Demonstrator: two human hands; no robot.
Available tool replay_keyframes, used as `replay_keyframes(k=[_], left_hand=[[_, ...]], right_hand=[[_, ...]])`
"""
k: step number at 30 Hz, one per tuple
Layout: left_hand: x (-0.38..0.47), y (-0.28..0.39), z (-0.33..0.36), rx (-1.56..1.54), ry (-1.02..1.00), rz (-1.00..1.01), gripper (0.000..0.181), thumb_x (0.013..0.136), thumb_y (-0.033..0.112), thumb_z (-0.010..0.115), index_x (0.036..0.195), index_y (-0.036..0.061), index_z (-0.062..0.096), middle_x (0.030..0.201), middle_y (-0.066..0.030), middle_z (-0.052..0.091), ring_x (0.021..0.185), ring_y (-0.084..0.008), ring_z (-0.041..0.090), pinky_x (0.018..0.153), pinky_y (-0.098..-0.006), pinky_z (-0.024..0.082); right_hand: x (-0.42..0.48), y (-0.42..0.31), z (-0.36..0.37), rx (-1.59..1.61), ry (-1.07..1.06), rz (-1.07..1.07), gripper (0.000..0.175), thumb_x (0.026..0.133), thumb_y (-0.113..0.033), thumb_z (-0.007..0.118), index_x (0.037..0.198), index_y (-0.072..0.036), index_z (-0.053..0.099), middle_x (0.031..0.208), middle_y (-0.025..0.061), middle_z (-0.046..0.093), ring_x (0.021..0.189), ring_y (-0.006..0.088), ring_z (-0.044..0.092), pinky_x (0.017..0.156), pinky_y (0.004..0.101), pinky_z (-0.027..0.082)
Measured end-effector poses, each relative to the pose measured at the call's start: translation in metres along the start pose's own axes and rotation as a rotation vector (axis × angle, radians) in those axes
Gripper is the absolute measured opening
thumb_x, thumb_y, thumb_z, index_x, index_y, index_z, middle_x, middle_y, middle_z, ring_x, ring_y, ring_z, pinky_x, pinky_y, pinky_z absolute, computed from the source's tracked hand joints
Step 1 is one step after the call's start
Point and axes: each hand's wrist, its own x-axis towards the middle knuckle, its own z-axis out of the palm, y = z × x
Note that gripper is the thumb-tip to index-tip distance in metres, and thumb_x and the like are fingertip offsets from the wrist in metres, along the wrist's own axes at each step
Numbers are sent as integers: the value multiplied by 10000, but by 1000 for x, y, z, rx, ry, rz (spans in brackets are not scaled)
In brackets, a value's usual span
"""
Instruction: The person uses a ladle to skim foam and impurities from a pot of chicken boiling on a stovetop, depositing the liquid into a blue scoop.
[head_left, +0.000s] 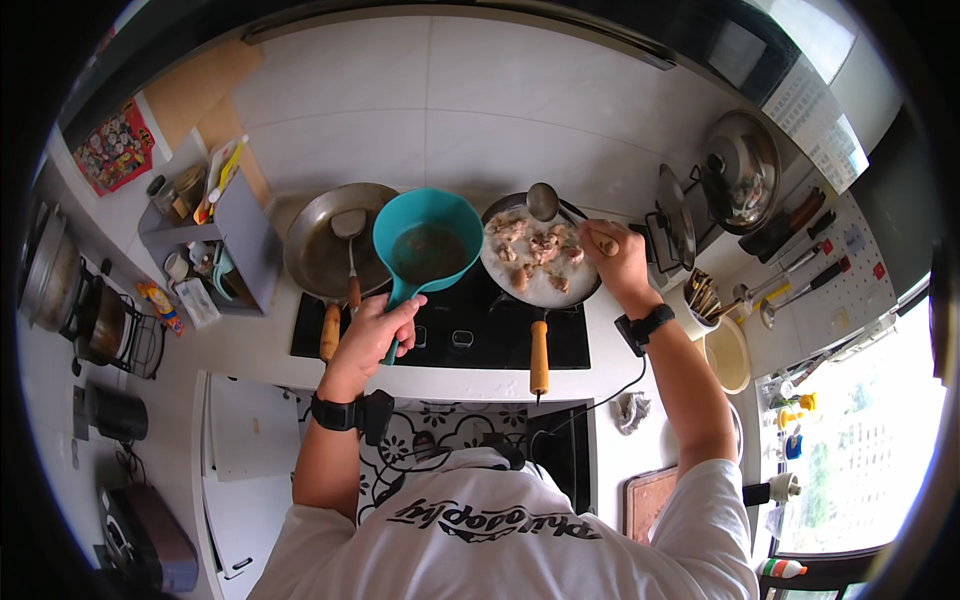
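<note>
My left hand (375, 330) grips the handle of a teal plastic water ladle (429, 240), which holds some murky liquid. The ladle hangs between the two pans, partly over the left one. In my right hand (619, 259) is a metal ladle (543, 202) with a wooden handle, its bowl held above the far rim of the right-hand pan. Pieces of meat (546, 244) sit in pale, foamy liquid in that frying pan (538, 345), whose wooden handle points towards me. The left-hand pan (311, 217) holds a spatula (349, 225) and a little brownish liquid.
Both pans stand on a black glass hob (487, 337). A grey organiser (247, 232) with jars and packets stands at the left. To the right are pot lids (742, 172), a utensil pot (694, 319), a cream bucket (726, 356) and a cutting board (649, 499).
</note>
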Motion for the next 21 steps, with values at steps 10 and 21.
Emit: replay_keyframes(k=[10, 21], left_hand=[[2, -1, -7, -30, -20, 15, 289, 960, 230, 585, 1083, -30, 607, 610, 8, 457, 533, -99, 485, 457, -246, 382], [-12, 4, -21, -46, -24, 18, 256, 984, 205, 540, 1084, -27, 581, 589, 19, 404, 488, -102, 426, 442, -244, 342]], right_hand=[[72, -27, 36, -218, 9, 107, 290, 849, -304, 649, 781, -22, 660, 722, 187, 645, 677, 394, 620, 652, 433, 515], [131, -67, 109, -424, -156, 246, 275, 841, -262, 596, 749, -15, 677, 780, 184, 677, 748, 372, 654, 681, 433, 534]])
